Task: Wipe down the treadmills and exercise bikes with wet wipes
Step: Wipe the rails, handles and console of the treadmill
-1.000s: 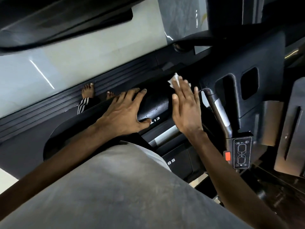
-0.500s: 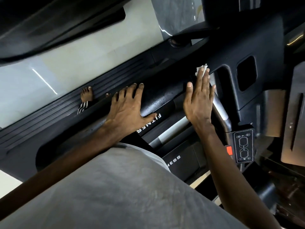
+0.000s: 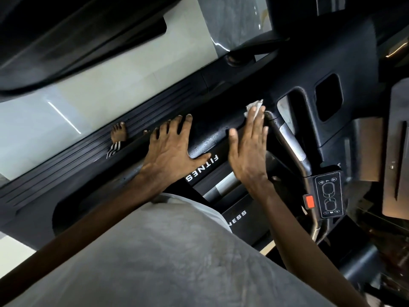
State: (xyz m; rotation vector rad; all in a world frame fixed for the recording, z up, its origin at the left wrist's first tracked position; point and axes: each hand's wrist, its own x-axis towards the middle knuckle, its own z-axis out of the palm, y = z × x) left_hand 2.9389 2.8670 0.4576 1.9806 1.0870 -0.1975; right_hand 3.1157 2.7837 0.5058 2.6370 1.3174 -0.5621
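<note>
Pale floor [image 3: 132, 85] flanks the treadmill rail [image 3: 212, 138] where your left hand [image 3: 172, 149] lies flat and your right hand [image 3: 250, 151] presses a wipe [image 3: 254, 106] under straight fingers.

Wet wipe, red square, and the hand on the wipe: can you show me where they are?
wet wipe [image 3: 255, 106]: head view, the crumpled white bit that shows.
red square [image 3: 310, 201]: head view, its middle.
right hand [image 3: 247, 149]: head view, back of the hand.
</note>
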